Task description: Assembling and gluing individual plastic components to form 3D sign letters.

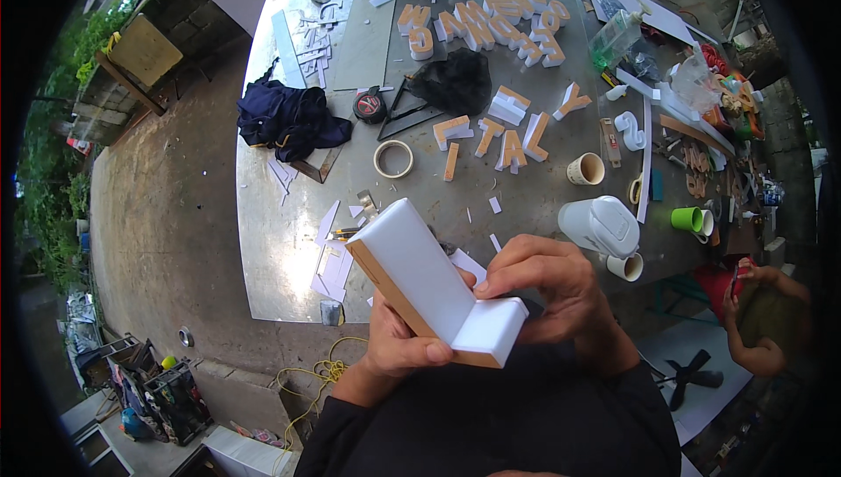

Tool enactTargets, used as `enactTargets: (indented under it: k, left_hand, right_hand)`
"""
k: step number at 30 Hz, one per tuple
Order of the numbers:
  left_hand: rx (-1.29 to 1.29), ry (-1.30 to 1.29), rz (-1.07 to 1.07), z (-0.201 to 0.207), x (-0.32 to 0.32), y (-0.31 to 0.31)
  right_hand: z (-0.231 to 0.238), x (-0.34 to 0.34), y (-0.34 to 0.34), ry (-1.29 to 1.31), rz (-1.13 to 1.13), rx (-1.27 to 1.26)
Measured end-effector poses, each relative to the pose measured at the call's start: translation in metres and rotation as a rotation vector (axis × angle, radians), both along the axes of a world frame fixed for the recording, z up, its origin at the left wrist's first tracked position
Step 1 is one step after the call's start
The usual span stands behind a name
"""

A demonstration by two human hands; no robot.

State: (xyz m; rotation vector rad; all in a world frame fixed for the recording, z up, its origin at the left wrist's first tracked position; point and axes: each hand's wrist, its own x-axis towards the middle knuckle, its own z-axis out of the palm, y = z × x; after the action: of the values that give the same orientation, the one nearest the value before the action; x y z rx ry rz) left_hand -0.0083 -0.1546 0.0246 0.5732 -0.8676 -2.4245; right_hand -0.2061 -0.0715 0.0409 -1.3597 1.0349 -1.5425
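Now holding white L-shaped block (416, 267) above desk (289, 201)'s near edge w/ lt hand (392, 341), closed round lower corner. Also w/ rt hand (554, 282) half-curled at short leg; can't tell if gripping.

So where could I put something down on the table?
Best is the near-left corner of the table, bare to the left of the white scraps. A smaller gap lies between the dark cloth and tape roll. It's crowded at the far middle with letters, and on the right with a bottle and plastic bag.
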Motion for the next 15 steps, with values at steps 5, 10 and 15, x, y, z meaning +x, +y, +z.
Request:
enactTargets:
  k: [5, 10, 15]
  left_hand:
    - [-0.156, -0.057, -0.029, 0.010, -0.001, -0.002]
    - [-0.123, -0.023, -0.083, 0.015, 0.000, -0.002]
    - [-0.075, -0.020, -0.169, 0.019, 0.003, -0.006]
  right_hand:
    - [-0.004, 0.001, 0.003, 0.164, -0.037, -0.046]
    - [0.001, 0.001, 0.006, 0.234, -0.068, -0.034]
    - [0.011, 0.000, 0.007, 0.406, -0.099, -0.065]
